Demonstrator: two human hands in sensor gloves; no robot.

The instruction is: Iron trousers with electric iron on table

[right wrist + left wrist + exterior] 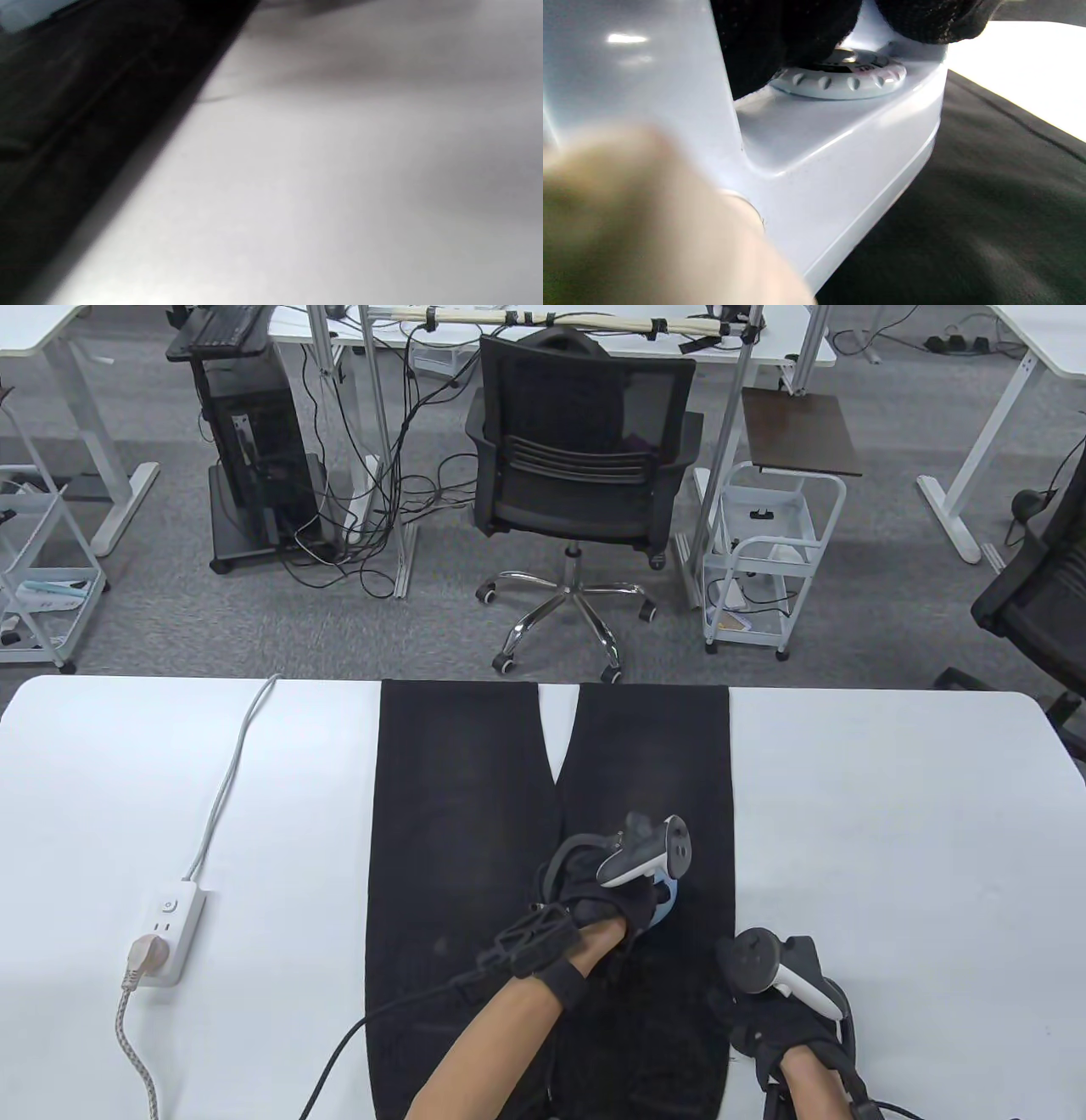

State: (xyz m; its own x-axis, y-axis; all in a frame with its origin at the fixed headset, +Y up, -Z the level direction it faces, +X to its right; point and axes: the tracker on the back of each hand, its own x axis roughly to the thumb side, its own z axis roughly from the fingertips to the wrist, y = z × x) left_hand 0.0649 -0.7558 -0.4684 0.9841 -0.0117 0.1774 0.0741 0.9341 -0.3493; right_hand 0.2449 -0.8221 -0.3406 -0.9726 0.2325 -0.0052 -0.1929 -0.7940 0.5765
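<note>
Black trousers (458,831) lie flat on the white table (891,831), legs pointing to the far edge. My left hand (607,899) reaches across and grips the handle of a pale blue electric iron (664,901) that sits on the right trouser leg. In the left wrist view the iron's body (840,161) and its dial (840,76) fill the frame, gloved fingers (780,38) wrapped above, black cloth (988,203) beneath. My right hand (764,1027) rests on the trousers' right edge near the front, fingers hard to make out. The right wrist view shows only that cloth edge (85,106) and bare table (339,190).
A white power strip (165,933) lies at the left of the table with a plug and braided cord (127,1027) in it, its white cable (229,780) running to the far edge. A black cable (373,1018) trails from my left wrist. An office chair (585,458) stands beyond the table.
</note>
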